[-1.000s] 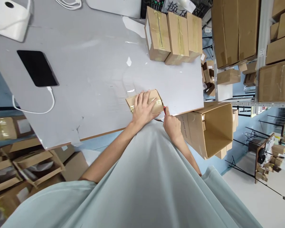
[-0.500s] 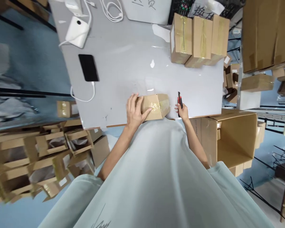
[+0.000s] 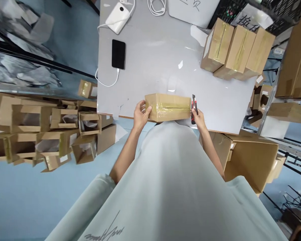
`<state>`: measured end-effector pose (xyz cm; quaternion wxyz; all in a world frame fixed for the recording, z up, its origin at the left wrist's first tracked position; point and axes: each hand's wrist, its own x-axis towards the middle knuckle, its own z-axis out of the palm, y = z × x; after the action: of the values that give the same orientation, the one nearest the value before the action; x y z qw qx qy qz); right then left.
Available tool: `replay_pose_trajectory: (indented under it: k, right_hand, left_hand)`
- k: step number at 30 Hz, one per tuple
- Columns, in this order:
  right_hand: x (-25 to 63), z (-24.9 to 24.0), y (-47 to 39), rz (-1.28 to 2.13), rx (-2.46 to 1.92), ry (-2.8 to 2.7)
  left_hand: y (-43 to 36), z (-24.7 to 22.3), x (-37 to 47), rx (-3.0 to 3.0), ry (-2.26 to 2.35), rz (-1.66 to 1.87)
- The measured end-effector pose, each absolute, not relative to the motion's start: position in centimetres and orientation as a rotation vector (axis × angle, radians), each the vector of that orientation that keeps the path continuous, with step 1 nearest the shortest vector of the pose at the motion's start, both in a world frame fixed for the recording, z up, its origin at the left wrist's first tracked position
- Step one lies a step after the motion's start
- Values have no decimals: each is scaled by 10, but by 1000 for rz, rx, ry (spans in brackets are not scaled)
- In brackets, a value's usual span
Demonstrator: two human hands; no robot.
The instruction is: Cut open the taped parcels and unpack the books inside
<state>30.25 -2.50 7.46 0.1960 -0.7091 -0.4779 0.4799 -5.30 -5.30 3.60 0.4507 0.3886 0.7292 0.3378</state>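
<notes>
A taped cardboard box (image 3: 172, 106) lies lengthwise at the table's near edge, a strip of yellowish tape along the side that faces me. My left hand (image 3: 141, 115) grips the box's left end, with the thumb on the near face and the fingers partly hidden behind the end. At the opposite end, my right hand (image 3: 198, 118) is closed around a red and black box cutter (image 3: 193, 108), held upright. Some of its fingers reach the box's right end; whether they press on it I cannot tell.
Three taped boxes (image 3: 235, 52) stand at the table's back right, beside a black crate (image 3: 278, 13). A phone (image 3: 118, 54) on a cable and a white power bank (image 3: 117, 17) lie at left. Opened cartons (image 3: 57, 117) are stacked left; a large open carton (image 3: 253, 160) stands right.
The box has been turned so its long taped side faces me. My left hand has moved from its top to its left end. The right hand with the box cutter has come to the right end.
</notes>
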Motion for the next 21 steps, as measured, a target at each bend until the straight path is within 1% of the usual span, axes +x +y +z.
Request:
replay_pose_trajectory:
  k: [4, 7, 11, 13, 16, 18, 21]
  right_hand:
    - [337, 96, -34, 1261, -2112, -1203]
    - [346, 106, -38, 1190, -2199, -1166]
    - [342, 118, -40, 1105, -2265, -1237]
    - [336, 129, -39, 982, -2313, -1395]
    - [323, 154, -34, 765, -2323, -1675]
    - [309, 173, -27, 759, -2251, -1883]
    - [282, 197, -13, 897, -2115, -2257]
  left_hand:
    - [-29, 11, -23, 935, 1524, 769]
    - [-11, -9, -4, 767, 1293, 685]
    - [1, -23, 2, 573, 1193, 640]
    - [0, -18, -5, 602, 1197, 679]
    - [-8, 3, -18, 795, 1225, 735]
    - [-12, 20, -24, 966, 1231, 743]
    - [-12, 40, -26, 1228, 1213, 723]
